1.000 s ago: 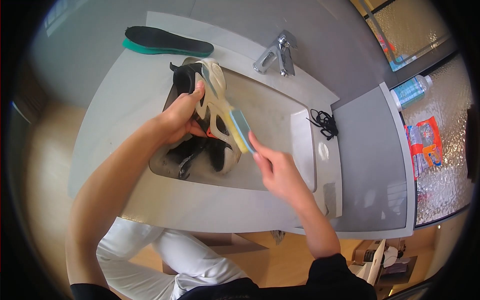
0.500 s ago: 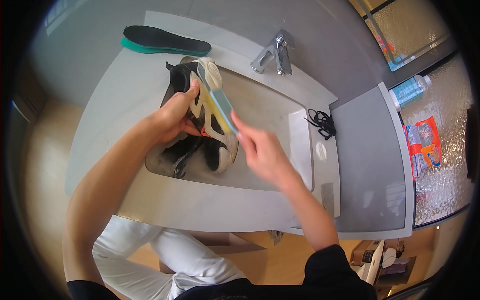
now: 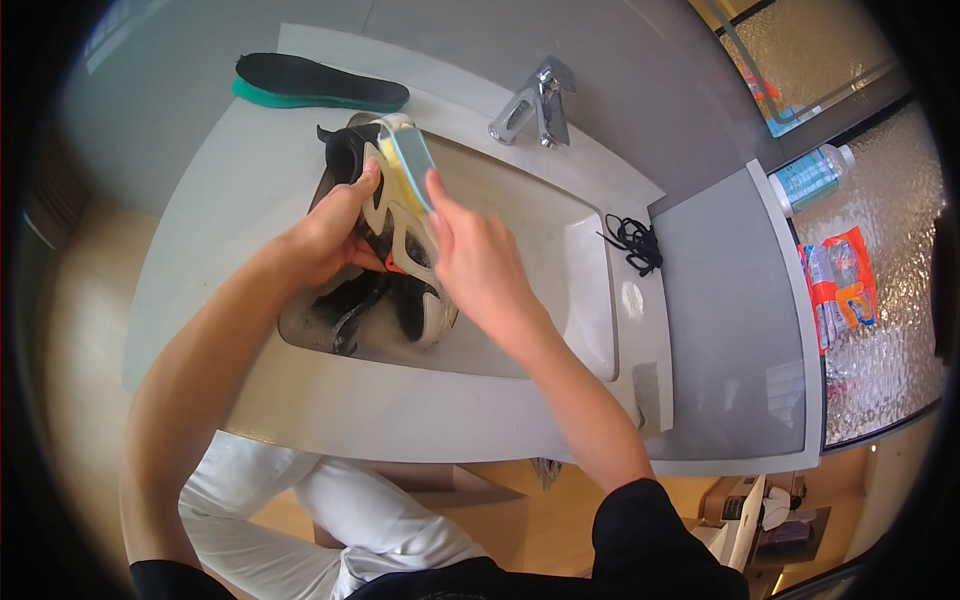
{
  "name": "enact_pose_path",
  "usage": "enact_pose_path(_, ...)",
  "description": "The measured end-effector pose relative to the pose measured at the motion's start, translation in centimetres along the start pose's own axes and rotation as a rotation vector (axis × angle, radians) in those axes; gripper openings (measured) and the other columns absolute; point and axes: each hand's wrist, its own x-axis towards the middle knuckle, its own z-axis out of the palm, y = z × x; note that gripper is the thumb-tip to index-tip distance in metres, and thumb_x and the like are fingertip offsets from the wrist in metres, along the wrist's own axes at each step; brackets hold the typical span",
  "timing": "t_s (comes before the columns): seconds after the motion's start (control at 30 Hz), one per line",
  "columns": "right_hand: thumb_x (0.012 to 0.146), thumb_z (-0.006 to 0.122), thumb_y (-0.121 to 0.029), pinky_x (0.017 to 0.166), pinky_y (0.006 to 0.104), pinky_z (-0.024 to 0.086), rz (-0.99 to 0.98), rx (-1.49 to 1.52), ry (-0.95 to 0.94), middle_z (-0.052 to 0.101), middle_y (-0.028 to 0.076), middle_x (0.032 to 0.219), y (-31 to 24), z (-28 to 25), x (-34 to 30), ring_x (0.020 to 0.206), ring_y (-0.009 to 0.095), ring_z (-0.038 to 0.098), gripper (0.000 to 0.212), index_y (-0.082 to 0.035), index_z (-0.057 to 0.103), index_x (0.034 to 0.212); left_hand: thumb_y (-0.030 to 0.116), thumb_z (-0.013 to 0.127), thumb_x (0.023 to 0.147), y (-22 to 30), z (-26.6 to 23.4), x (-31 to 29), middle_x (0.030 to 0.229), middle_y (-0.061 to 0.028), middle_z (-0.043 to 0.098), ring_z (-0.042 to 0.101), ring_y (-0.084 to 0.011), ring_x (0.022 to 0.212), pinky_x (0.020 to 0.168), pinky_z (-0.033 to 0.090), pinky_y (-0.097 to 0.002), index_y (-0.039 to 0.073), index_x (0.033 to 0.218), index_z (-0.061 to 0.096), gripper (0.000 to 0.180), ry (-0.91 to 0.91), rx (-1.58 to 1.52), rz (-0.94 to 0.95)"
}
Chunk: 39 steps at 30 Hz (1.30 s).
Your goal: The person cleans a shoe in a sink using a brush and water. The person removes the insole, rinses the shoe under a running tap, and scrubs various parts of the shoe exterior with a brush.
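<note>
A black and off-white sneaker [image 3: 411,243] is tilted on its side over the sink [image 3: 520,215], with my left hand [image 3: 335,225] closed round its upper. My right hand [image 3: 482,255] grips a scrub brush [image 3: 416,165] with a light blue back and yellow bristles. The bristles press along the shoe's pale sole near its heel. Below my left hand, another dark shoe part [image 3: 350,310] lies in the cloudy water; whether it is a second shoe I cannot tell.
Black insoles with green undersides [image 3: 320,85] lie on the counter's far left. A chrome faucet [image 3: 540,105] stands behind the sink. Black shoelaces [image 3: 637,245] are bundled at the right rim. Farther right are a bottle [image 3: 812,180] and an orange-edged packet [image 3: 840,288].
My right hand has slid the brush up and left along the sole toward the heel end. My left hand keeps its hold on the sneaker. The whole view has shifted slightly.
</note>
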Motion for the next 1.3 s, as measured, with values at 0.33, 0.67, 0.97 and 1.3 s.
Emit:
enact_pose_path(0.33,0.1,0.056,-0.005,0.061,0.0307,0.044,0.119,0.123,-0.137,0.046,0.023,0.068,1.3,-3.0,-6.7,0.059,0.031,0.041,0.045,-0.009,0.052,0.146,0.063,0.024,0.107,-0.4,-0.3,0.4,0.142,-0.0168,0.054,0.057,-0.0322,0.125,0.103,0.052,-0.0493,0.007,0.151,0.04,0.072,-0.04,-0.042,-0.006)
enact_pose_path(0.67,0.101,0.055,-0.009,0.065,0.0338,0.047,-0.026,0.07,-0.004,0.051,0.026,0.072,1.3,-0.2,2.4,0.061,0.035,0.048,0.043,-0.01,0.054,0.144,0.067,0.024,0.105,-0.3,-0.4,0.5,0.134,-0.0166,0.059,0.063,-0.0301,0.112,0.098,0.054,-0.0478,0.008,0.148,0.044,0.075,-0.01,-0.004,0.022)
enact_pose_path(0.97,0.1,0.056,-0.009,0.071,0.0421,0.052,0.193,0.053,-0.244,0.06,0.031,0.083,0.0,-4.7,-6.1,0.074,0.047,0.06,0.043,-0.008,0.054,0.144,0.067,0.018,0.105,-0.3,0.5,0.1,0.134,-0.0216,0.061,0.067,-0.0336,0.113,0.102,0.054,-0.0489,0.001,0.145,0.046,0.083,0.063,0.016,0.009)
enact_pose_path(1.3,0.101,0.054,-0.007,0.067,0.0396,0.05,-0.033,0.01,-0.101,0.059,0.029,0.08,-0.5,-0.8,2.0,0.069,0.045,0.056,0.043,-0.007,0.053,0.144,0.061,0.018,0.108,-0.5,-0.7,0.0,0.133,-0.0209,0.059,0.066,-0.0335,0.11,0.098,0.056,-0.0494,-0.001,0.142,0.047,0.077,0.055,0.017,0.043)
